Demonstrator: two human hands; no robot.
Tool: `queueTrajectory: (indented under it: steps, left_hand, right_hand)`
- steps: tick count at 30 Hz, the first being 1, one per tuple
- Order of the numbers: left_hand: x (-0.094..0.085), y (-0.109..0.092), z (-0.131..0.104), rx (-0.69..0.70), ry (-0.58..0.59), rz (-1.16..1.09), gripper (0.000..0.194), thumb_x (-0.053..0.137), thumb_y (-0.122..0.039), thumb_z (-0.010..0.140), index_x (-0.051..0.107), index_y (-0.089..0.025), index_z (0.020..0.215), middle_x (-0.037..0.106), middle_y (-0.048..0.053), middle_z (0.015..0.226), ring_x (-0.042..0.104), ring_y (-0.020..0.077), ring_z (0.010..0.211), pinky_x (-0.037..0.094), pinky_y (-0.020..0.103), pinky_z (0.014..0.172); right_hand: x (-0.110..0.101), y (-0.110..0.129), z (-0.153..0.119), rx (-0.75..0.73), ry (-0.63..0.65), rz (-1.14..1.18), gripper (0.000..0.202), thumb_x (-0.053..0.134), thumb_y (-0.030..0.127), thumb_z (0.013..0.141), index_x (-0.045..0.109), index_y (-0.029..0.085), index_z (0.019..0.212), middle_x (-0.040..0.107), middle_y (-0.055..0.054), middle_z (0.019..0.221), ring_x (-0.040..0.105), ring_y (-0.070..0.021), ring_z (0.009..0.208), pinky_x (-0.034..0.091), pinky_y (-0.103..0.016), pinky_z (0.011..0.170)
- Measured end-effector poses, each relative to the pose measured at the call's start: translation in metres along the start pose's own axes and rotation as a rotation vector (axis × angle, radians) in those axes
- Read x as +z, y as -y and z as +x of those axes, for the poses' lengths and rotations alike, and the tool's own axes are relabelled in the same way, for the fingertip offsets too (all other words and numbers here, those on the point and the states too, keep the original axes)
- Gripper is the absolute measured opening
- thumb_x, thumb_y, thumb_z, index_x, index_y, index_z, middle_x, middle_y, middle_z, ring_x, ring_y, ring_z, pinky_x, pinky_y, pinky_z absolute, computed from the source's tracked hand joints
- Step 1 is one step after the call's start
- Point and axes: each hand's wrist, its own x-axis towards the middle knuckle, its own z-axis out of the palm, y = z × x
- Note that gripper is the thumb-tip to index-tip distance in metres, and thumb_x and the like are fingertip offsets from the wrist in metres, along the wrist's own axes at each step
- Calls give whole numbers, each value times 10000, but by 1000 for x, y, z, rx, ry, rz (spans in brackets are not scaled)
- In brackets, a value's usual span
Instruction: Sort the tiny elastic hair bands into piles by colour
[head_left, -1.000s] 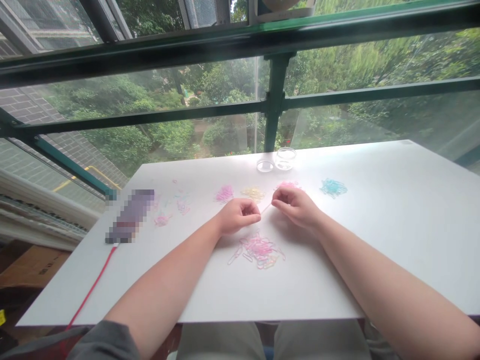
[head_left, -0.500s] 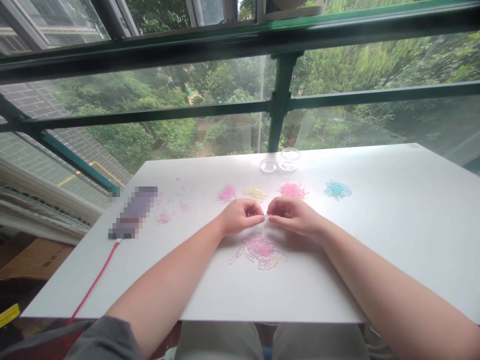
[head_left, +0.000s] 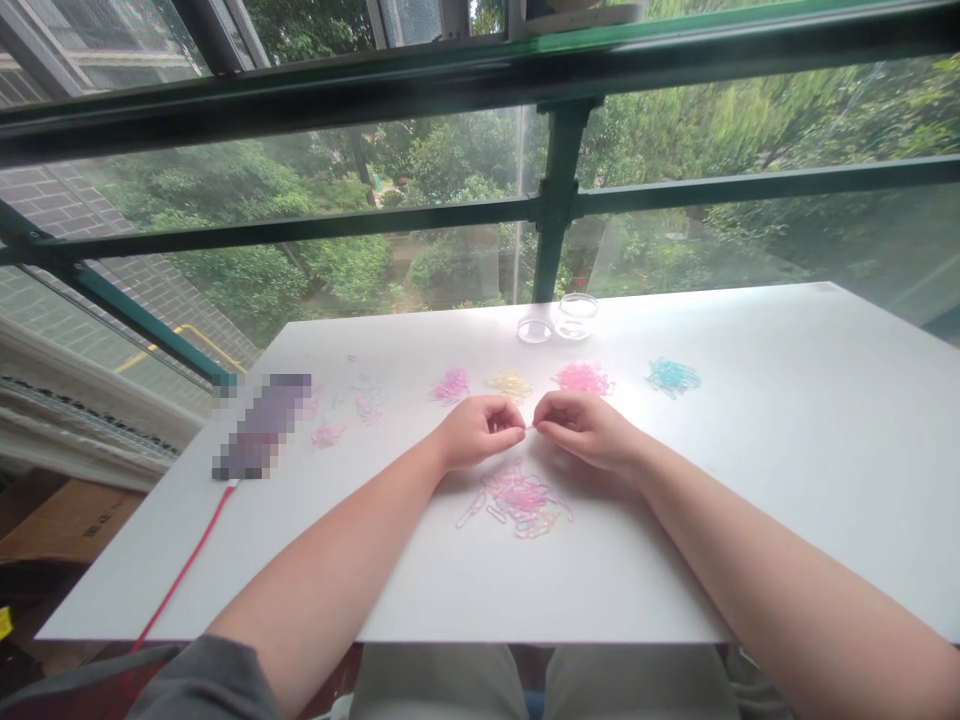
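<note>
My left hand (head_left: 484, 432) and my right hand (head_left: 581, 428) meet almost fingertip to fingertip above the middle of the white table (head_left: 300, 590). Both are closed in a pinch on a small thin paper clip (head_left: 529, 428), mostly covered by the fingers. Just below them lies a mixed pile of paper clips (head_left: 521, 500), mainly pink. Behind the hands sit sorted heaps of clips: a purple-pink heap (head_left: 452, 384), a yellow heap (head_left: 509, 386), a bright pink heap (head_left: 583, 378) and, farther right, a blue heap (head_left: 673, 376).
Small scattered groups of clips (head_left: 367, 405) lie at the left. A blurred-out phone (head_left: 262, 425) with a red cable (head_left: 187, 560) is beyond them. A clear round jar (head_left: 577, 318) and its lid (head_left: 534, 330) stand at the back edge, near the green window frame (head_left: 553, 200).
The hands keep nearly the same pose, with fingertips slightly shifted around the clip. The whole view has moved a little; the piles look unchanged.
</note>
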Motion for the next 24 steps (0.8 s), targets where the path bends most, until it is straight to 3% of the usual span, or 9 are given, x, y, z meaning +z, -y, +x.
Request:
queueTrajectory:
  steps: [24]
  left_hand:
    - [0, -2, 0, -8, -10, -12, 208, 656, -325, 702, 574, -133, 709, 525, -15, 624, 421, 69, 545, 341, 195, 512]
  right_hand:
    - [0, 2, 0, 17, -12, -21, 38, 548, 202, 762, 532, 176, 739, 491, 23, 605, 431, -102, 541, 342, -240, 509]
